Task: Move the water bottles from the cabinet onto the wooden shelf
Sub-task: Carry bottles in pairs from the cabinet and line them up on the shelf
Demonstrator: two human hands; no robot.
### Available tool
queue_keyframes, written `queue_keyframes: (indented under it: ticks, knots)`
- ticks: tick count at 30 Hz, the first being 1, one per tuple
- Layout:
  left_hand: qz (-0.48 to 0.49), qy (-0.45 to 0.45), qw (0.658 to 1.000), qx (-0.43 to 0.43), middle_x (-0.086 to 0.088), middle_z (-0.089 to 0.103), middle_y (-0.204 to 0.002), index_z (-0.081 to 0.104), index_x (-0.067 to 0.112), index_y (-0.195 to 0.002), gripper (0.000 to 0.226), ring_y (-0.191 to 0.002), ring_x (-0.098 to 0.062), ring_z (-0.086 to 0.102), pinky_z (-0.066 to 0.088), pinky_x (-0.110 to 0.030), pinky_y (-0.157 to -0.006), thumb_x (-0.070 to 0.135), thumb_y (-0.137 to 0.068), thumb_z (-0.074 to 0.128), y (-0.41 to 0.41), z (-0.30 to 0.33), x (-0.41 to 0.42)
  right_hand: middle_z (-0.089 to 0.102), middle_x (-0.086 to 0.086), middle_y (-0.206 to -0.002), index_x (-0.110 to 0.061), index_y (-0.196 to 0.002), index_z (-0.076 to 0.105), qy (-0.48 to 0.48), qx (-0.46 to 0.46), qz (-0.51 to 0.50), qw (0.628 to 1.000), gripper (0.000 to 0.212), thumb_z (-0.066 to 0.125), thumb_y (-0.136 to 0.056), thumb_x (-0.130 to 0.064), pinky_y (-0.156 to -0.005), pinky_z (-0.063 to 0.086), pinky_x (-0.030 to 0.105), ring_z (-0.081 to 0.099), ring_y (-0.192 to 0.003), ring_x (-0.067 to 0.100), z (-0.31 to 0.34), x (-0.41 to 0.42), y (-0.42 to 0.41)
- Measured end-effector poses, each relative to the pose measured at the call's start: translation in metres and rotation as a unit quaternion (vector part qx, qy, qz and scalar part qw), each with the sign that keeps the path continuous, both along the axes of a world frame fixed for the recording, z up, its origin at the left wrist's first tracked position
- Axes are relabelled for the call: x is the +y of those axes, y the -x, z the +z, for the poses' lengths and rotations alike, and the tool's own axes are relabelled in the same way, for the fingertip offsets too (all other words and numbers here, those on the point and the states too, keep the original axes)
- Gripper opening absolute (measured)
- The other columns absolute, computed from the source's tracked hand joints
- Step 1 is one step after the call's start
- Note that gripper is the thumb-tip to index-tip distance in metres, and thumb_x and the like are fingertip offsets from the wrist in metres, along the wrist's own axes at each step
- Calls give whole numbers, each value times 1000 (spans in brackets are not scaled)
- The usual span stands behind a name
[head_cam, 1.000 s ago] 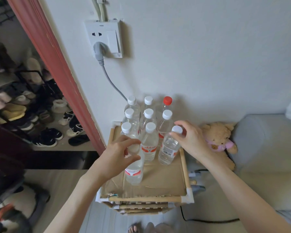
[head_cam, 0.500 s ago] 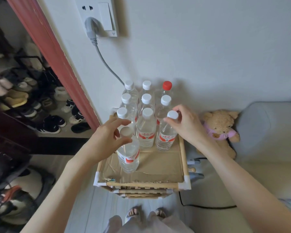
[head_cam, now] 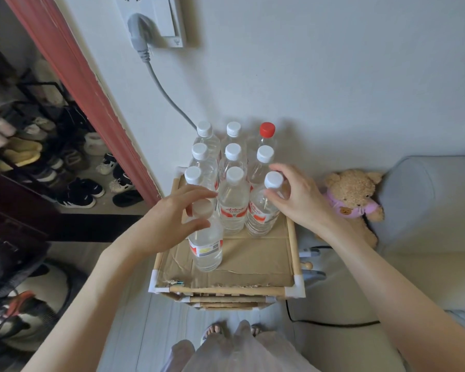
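Several clear water bottles with white caps, and one with a red cap, stand in rows at the back of the wooden shelf, whose top is lined with cardboard. One more water bottle stands alone at the front left. My left hand curves around its cap, with thumb and fingers spread and a small gap showing. My right hand pinches the neck of the front-right bottle, which stands on the shelf and leans slightly. The cabinet is not in view.
A wall with a socket and a grey cable is just behind the shelf. A teddy bear leans on a grey sofa to the right. A red door frame and a shoe rack are on the left. My feet are below.
Both bottles came down onto the shelf. The right one went from tilted to nearly upright in the front row. My left fingers have loosened around the front-left bottle's cap. The view tilted downward.
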State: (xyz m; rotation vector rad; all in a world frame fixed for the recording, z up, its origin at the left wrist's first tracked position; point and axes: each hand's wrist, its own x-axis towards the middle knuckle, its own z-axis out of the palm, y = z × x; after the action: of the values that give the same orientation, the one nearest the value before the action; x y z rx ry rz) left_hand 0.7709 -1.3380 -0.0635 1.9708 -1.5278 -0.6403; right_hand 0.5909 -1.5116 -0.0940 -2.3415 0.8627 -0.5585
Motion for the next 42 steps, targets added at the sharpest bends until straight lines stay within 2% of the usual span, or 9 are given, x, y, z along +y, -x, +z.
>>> queue_keyframes:
  ticks: [3,9,14,20,24,31,34,38,42]
  knots:
    - [8,3,1000,7,18,56,-97,61,28,-108,36,-77,-8,49,37,-7,-69,10,-78,67,-3,2,1,57,2,-103,-14,-120,53,-10,-5,13,1000,37,61,-83,-14,-77,33,18,45,-81,10,0,-1,4]
    - [86,20,996,-25,15,50,-82,59,26,-96,33,-71,-4,51,37,-4,-65,27,-67,76,0,-4,-2,64,5,-92,-10,-96,59,-34,-8,-64,997,32,74,-73,-26,-76,46,31,57,-82,20,5,-2,-3]
    - [13,11,1000,8,24,49,-106,53,27,-118,46,-81,-4,50,42,-12,-68,16,-77,69,-3,0,7,60,2,-98,-12,-99,55,-23,2,-51,998,34,72,-75,-28,-70,34,19,54,-89,16,3,-3,1]
    - [41,23,999,5,22,50,-96,58,26,-108,33,-80,-4,52,42,-10,-69,18,-77,68,0,1,5,53,3,-108,-12,-117,57,-40,6,12,999,34,60,-84,-8,-69,35,9,57,-86,26,9,-4,1]
    - [29,14,999,-7,25,51,-95,58,26,-111,35,-79,-3,51,39,-7,-67,14,-79,66,-2,2,4,55,0,-119,-18,-124,52,-50,47,28,997,39,57,-86,-11,-68,31,-4,56,-94,22,13,-9,6]
    - [97,20,994,-44,7,54,-84,61,18,-102,32,-72,-6,51,38,-14,-67,19,-72,73,-1,1,2,59,6,-103,-16,-113,60,-20,13,-21,1000,34,67,-80,-19,-76,38,24,57,-82,24,8,0,-2]
    - [118,29,992,-47,0,55,-86,60,15,-101,33,-74,-6,50,39,-14,-68,20,-71,74,-1,0,1,60,5,-105,-19,-115,59,-28,27,10,999,34,64,-82,-17,-77,39,24,57,-86,24,9,0,0]
    - [120,26,991,-48,-4,55,-89,61,12,-104,34,-74,-14,49,37,-13,-70,14,-72,73,-2,2,-1,56,-6,-105,-20,-116,58,-36,22,42,998,34,62,-83,-14,-72,34,11,56,-87,22,6,-1,0]
    - [108,40,992,-51,-4,56,-90,61,10,-105,33,-78,-20,52,40,-18,-71,8,-73,71,0,0,-1,58,1,-111,-20,-119,56,-42,14,35,998,35,60,-84,-12,-83,39,26,56,-92,25,4,-5,-2]
